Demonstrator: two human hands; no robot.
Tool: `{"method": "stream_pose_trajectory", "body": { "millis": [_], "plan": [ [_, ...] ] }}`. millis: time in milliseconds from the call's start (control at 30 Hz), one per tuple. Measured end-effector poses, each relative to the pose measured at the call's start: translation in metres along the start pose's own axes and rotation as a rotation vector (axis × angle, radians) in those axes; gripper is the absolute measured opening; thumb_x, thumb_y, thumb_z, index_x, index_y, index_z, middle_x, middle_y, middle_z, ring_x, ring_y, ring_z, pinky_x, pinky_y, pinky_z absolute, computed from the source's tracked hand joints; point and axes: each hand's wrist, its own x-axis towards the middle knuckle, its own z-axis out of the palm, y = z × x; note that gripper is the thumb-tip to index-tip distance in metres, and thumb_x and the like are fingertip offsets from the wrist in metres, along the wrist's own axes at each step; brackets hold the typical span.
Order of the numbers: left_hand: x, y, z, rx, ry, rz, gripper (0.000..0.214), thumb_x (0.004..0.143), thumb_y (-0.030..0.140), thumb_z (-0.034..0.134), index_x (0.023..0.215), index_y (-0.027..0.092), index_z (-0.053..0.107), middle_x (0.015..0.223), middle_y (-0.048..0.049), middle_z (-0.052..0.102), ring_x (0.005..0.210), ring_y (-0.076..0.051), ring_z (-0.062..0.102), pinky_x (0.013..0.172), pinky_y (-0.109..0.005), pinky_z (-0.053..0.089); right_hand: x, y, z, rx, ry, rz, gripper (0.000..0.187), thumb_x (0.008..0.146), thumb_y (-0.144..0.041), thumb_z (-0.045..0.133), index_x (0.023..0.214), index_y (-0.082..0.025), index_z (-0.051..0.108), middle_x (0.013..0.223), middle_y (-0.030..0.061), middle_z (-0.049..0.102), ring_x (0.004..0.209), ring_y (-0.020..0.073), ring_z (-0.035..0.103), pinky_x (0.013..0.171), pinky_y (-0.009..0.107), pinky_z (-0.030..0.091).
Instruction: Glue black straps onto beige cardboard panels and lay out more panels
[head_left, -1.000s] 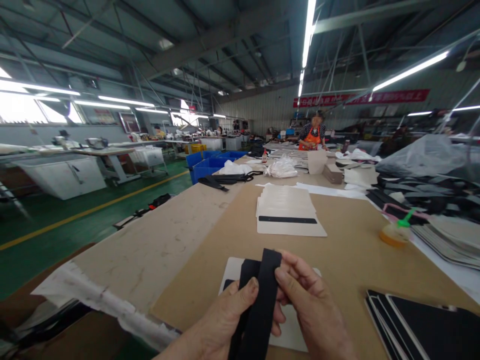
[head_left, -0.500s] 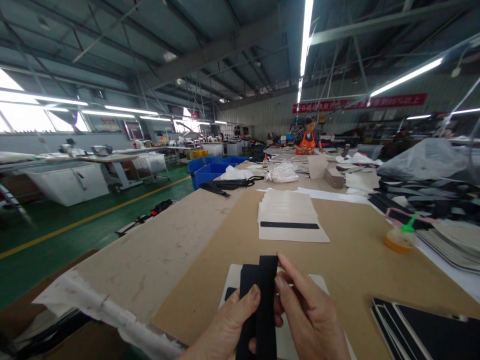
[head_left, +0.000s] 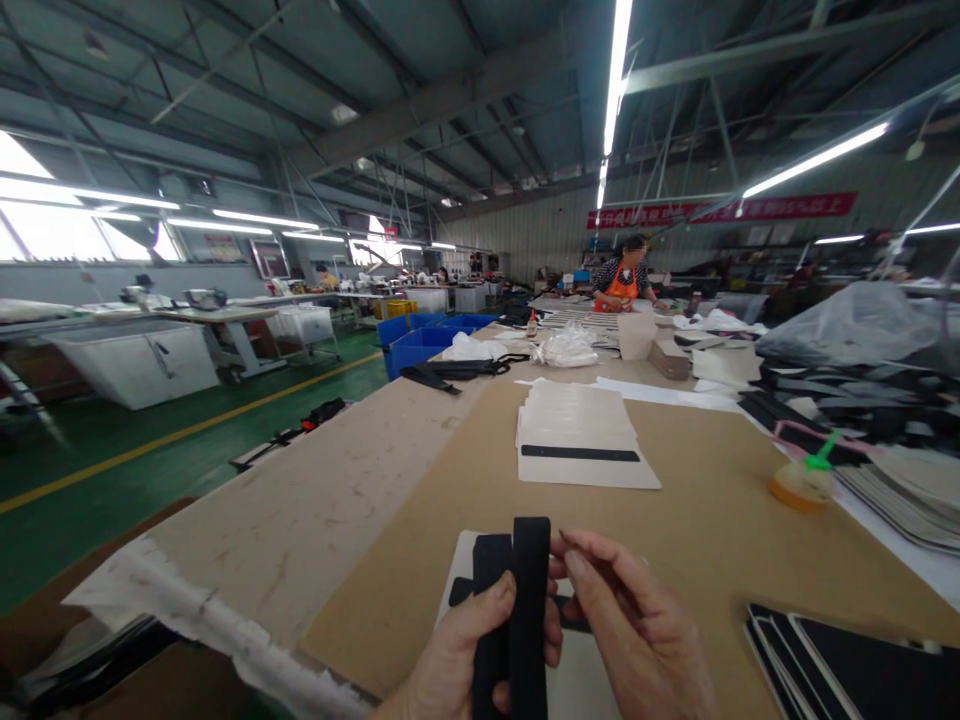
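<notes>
My left hand (head_left: 465, 640) grips two black fabric strips (head_left: 529, 610) upright, thumb across the front and fingers behind. One strip overlaps the other and reaches higher. Just right of its upper end is my right hand (head_left: 637, 620), thumb and forefinger pinched together. A tiny dark bit shows at those fingertips, too small to name. Beneath both hands lies a cream board (head_left: 459, 550) with a black band on it, mostly covered by the hands and strips. Farther forward sits an overlapping stack of cream boards (head_left: 577, 415), the nearest bearing a black strip.
Black panels with pale edges (head_left: 870, 665) lie at the lower right. A squeeze bottle (head_left: 806, 480) with amber liquid and a green nozzle stands behind them. Plastic bags (head_left: 566, 345) and blue bins (head_left: 420, 340) are farther off. A person in an orange apron (head_left: 622, 285) works at the far end.
My right hand has come away from the strip's upper edge, moving slightly right, and its fingertips are pinched. The front strip shifted slightly left in my left hand. The far person leans more rightward.
</notes>
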Motion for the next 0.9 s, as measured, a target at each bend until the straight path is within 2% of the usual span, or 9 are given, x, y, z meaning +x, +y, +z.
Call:
{"method": "stream_pose_trajectory", "body": {
  "millis": [133,233,367,500,633,733,800,900],
  "plan": [
    [-0.001,-0.001,0.000,-0.015,0.012,-0.035,0.043,0.077,0.051,0.072,0.090,0.009,0.072,0.071,-0.0071,0.067,0.040,-0.001,0.044,0.034,-0.009,0.025,0.000,0.004,0.000,0.005,-0.050,0.020,0.045,0.079,-0.053,0.070,0.112,-0.024,0.069,0.104,0.0079,0.071,0.064,0.0145,0.062,0.051,0.026,0.054],
    [-0.001,-0.003,0.001,-0.016,0.037,-0.042,0.038,0.078,0.046,0.072,0.091,0.010,0.071,0.070,-0.0065,0.065,0.044,-0.002,0.045,0.036,-0.009,0.026,0.002,0.004,-0.001,-0.129,-0.108,-0.026,0.044,0.082,-0.050,0.065,0.120,-0.026,0.066,0.101,0.0056,0.069,0.060,0.0122,0.058,0.048,0.024,0.051],
    [-0.001,-0.004,0.004,0.038,0.094,-0.053,0.039,0.073,0.042,0.078,0.100,0.015,0.069,0.067,-0.0038,0.063,0.047,-0.006,0.047,0.036,-0.011,0.026,0.006,-0.003,-0.004,-0.394,-0.162,-0.153,0.039,0.079,-0.043,0.067,0.114,-0.027,0.068,0.092,0.0033,0.065,0.063,0.0130,0.057,0.051,0.024,0.050],
    [-0.003,-0.004,0.008,0.116,0.122,-0.051,0.042,0.071,0.041,0.080,0.102,0.015,0.068,0.067,-0.0045,0.065,0.048,-0.006,0.049,0.038,-0.012,0.031,0.008,-0.010,-0.004,-0.474,-0.164,-0.093,0.030,0.080,-0.044,0.064,0.103,-0.024,0.067,0.083,0.0018,0.063,0.063,0.0137,0.058,0.053,0.024,0.050],
    [-0.003,-0.004,0.009,0.174,0.107,-0.027,0.041,0.076,0.042,0.076,0.105,0.014,0.068,0.068,-0.0055,0.067,0.046,-0.006,0.049,0.039,-0.012,0.032,0.008,-0.010,-0.003,-0.436,-0.151,0.001,0.035,0.079,-0.048,0.064,0.103,-0.023,0.065,0.080,0.0021,0.063,0.064,0.0156,0.059,0.048,0.024,0.047],
    [0.000,-0.004,0.006,0.200,0.076,0.018,0.041,0.075,0.048,0.073,0.094,0.012,0.070,0.065,-0.0065,0.067,0.040,-0.005,0.046,0.035,-0.015,0.027,0.008,-0.008,-0.004,-0.335,-0.165,0.055,0.040,0.079,-0.051,0.064,0.106,-0.021,0.063,0.080,0.0023,0.064,0.062,0.0151,0.058,0.050,0.025,0.048],
    [0.003,-0.004,0.004,0.206,0.073,0.000,0.046,0.076,0.055,0.069,0.085,0.009,0.070,0.063,-0.0081,0.067,0.036,-0.005,0.042,0.033,-0.016,0.023,0.010,-0.007,-0.004,-0.226,-0.180,0.089,0.042,0.080,-0.052,0.064,0.107,-0.021,0.061,0.080,0.0015,0.064,0.059,0.0135,0.056,0.052,0.026,0.048],
    [0.006,-0.005,0.002,0.166,0.137,-0.007,0.051,0.076,0.058,0.065,0.081,0.008,0.070,0.067,-0.0094,0.068,0.043,-0.008,0.052,0.037,-0.016,0.028,0.013,-0.003,-0.004,-0.075,-0.131,0.111,0.041,0.077,-0.050,0.069,0.104,-0.021,0.060,0.082,0.0009,0.064,0.063,0.0129,0.057,0.056,0.024,0.049]
  ]
}}
